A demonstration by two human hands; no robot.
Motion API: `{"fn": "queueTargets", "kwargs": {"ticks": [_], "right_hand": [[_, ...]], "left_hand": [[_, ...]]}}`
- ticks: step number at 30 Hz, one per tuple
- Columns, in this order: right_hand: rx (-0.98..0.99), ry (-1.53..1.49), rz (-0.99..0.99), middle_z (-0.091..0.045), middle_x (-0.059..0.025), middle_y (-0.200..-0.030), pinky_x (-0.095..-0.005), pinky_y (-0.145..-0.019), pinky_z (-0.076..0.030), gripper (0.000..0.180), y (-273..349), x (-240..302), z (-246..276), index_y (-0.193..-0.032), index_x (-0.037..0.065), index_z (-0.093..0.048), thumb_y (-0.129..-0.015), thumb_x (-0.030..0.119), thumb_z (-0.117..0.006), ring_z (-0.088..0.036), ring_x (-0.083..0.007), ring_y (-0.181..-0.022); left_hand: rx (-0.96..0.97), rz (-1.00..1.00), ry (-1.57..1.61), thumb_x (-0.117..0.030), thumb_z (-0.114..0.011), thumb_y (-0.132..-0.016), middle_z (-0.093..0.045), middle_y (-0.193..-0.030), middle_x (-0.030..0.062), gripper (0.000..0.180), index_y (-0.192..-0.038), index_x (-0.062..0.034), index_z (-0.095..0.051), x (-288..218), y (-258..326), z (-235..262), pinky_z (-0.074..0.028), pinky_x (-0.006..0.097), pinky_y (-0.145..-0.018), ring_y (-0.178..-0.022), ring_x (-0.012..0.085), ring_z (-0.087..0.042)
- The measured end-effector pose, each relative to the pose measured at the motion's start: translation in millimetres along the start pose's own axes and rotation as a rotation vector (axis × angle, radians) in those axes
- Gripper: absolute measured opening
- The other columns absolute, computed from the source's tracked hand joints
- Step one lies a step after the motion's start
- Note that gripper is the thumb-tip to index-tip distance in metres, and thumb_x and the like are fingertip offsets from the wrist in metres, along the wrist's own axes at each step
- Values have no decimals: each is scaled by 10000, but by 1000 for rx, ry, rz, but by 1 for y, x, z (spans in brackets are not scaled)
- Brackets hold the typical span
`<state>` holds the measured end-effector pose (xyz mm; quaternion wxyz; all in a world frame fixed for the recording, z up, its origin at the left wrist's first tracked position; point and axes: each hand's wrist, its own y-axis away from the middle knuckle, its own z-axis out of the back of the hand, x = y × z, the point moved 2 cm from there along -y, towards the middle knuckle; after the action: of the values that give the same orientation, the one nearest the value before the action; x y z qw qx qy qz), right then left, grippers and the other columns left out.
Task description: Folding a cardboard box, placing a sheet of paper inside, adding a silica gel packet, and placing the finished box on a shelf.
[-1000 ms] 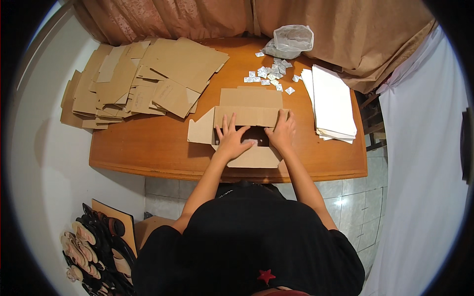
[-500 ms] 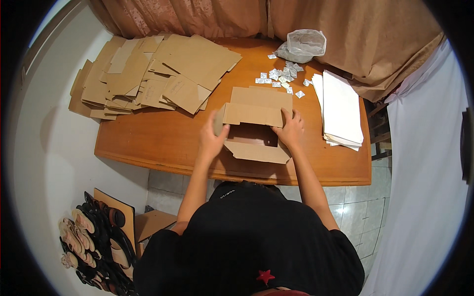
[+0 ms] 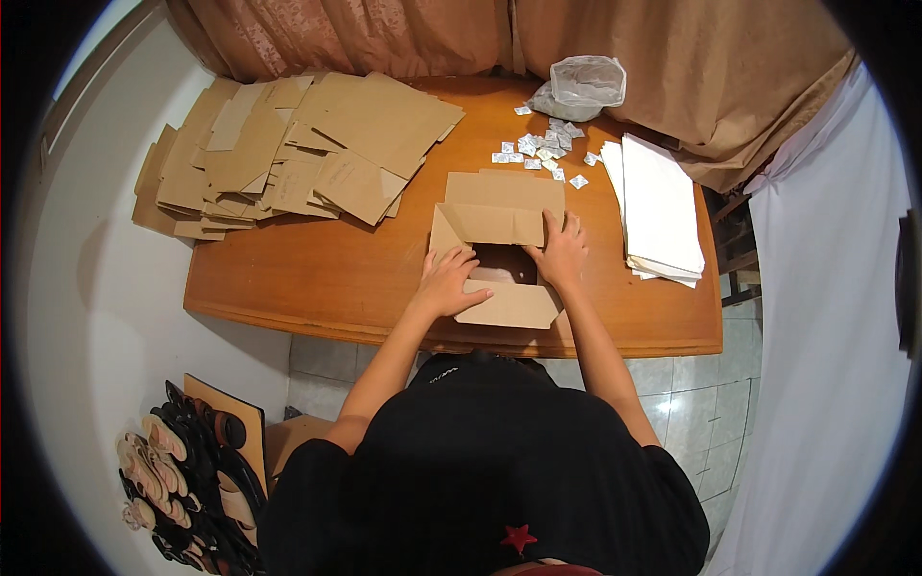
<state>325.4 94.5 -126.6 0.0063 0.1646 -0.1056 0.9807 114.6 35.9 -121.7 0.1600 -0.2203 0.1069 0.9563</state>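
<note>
A brown cardboard box stands near the middle of the table's front, its top partly unfolded and a dark opening in its centre. Across its left side flap lies my left hand, fingers spread and pressed down, holding nothing. My right hand grips the right side, thumb at the opening and fingers along the outer edge. The far lid panel sticks out away from me, while the near flap slants toward me.
Flattened cardboard pieces are piled at the far left of the wooden table. Small white sachets lie scattered beyond the box, by an open plastic bag. White paper sheets are stacked on the right. Shoes stand lower left.
My left hand has moved from the box's left outer side onto its top, and the left side flap is now folded inward. My right hand stays at the right side.
</note>
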Motion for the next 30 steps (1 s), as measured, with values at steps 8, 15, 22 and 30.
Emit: {"fn": "queueTargets", "kwargs": {"ticks": [8,15,22,30], "right_hand": [[60,-109,-52,-316,-139,-1331,-517,-869,-388,750,-3,-2,10,-1257,238,-446,-588,325,-774,-349,-374,-1169],[114,-349,-52,-310,-161,-1351,-448,-976,-316,589,-14,-29,-8,-1233,168,-497,-717,407,-650,-321,-371,-1206],[138,-662,-41,-334,-186,-1343,-414,-998,-299,523,-23,-55,-21,-1209,95,-510,-776,377,-585,-321,-335,-1234],[50,-133,60,-293,-181,-1357,-441,-938,-370,652,2,-9,6,-1250,142,-434,-662,267,-685,-344,-406,-1178]], "left_hand": [[162,-18,18,-523,-738,-543,-318,-1405,57,789,-1228,-209,-504,2,22,15,37,665,-974,-1356,295,-66],[-159,176,256,-424,-710,-660,-402,-1341,49,412,-961,-150,-644,13,-5,17,-25,637,-994,-1313,323,-211],[-608,240,256,-268,-676,-739,-349,-1291,176,430,-1082,-65,-516,12,-28,-2,-318,439,-960,-1172,355,-364],[-512,460,193,-181,-689,-710,-328,-1280,191,605,-1212,-85,-365,4,-33,0,-341,461,-936,-1167,382,-367]]}}
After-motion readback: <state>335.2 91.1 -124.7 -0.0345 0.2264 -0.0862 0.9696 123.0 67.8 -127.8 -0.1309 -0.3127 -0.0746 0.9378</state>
